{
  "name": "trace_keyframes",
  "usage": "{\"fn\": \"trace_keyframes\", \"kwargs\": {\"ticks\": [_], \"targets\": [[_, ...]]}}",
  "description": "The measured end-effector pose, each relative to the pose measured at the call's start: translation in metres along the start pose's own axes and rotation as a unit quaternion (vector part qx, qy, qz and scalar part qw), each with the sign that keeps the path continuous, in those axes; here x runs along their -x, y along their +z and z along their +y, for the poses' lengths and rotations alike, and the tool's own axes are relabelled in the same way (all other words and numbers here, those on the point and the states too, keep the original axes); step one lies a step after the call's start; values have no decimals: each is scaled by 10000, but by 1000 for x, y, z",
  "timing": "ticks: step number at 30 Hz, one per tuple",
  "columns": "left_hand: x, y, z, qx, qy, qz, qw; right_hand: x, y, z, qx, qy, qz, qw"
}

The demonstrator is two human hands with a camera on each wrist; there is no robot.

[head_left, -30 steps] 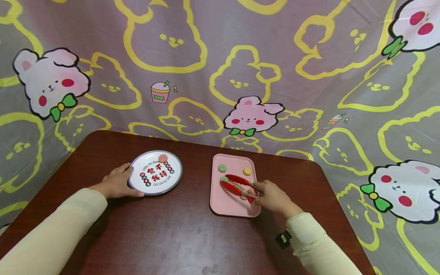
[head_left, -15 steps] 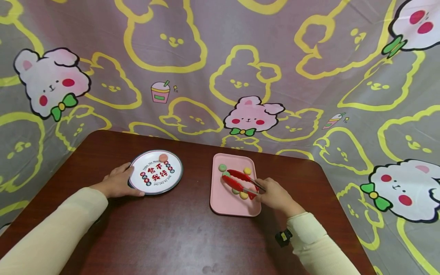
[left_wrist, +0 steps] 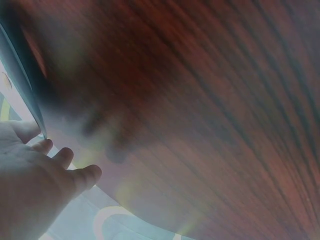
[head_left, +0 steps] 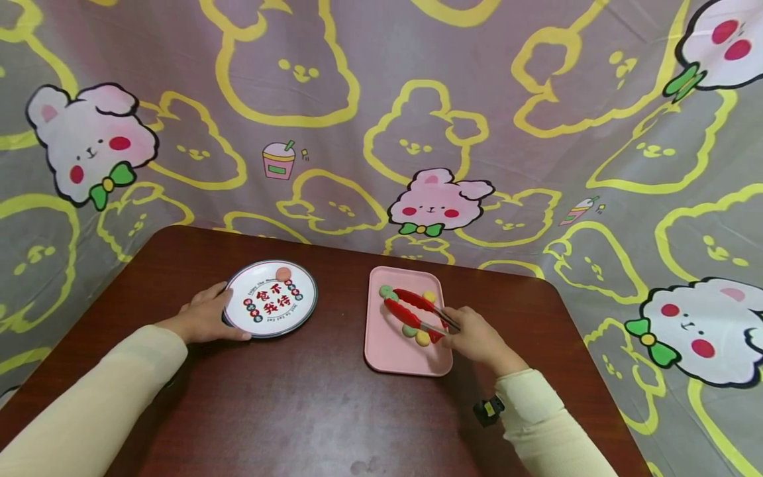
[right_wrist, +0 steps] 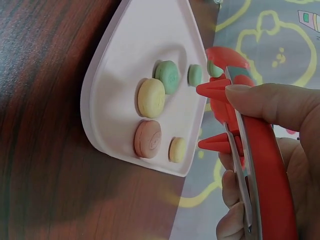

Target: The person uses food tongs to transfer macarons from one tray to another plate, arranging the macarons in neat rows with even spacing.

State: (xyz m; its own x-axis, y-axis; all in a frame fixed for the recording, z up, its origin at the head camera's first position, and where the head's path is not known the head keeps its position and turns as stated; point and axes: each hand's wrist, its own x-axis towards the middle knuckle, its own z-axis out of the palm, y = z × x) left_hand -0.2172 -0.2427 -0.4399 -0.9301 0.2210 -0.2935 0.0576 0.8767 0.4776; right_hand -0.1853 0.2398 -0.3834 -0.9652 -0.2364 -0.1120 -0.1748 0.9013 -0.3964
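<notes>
One pair of tongs, red and silvery.

Soft, fairly even light fills the head view, with pale glare on the table at six o'clock; the patterned cloth stretches towards the edges. The left wrist view is hazy (almost fogged), brightest near seven o'clock, with a blurred shadow at nine. The right wrist view shows the macarons more clearly, a soft tabletop shadow near eight.
</notes>
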Motion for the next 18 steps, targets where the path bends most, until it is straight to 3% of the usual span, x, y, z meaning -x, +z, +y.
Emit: {"fn": "trace_keyframes", "kwargs": {"ticks": [18], "targets": [[0,1,0,-61,16,36,10000,-6,-3,-3,-324,205,-30,9993]]}}
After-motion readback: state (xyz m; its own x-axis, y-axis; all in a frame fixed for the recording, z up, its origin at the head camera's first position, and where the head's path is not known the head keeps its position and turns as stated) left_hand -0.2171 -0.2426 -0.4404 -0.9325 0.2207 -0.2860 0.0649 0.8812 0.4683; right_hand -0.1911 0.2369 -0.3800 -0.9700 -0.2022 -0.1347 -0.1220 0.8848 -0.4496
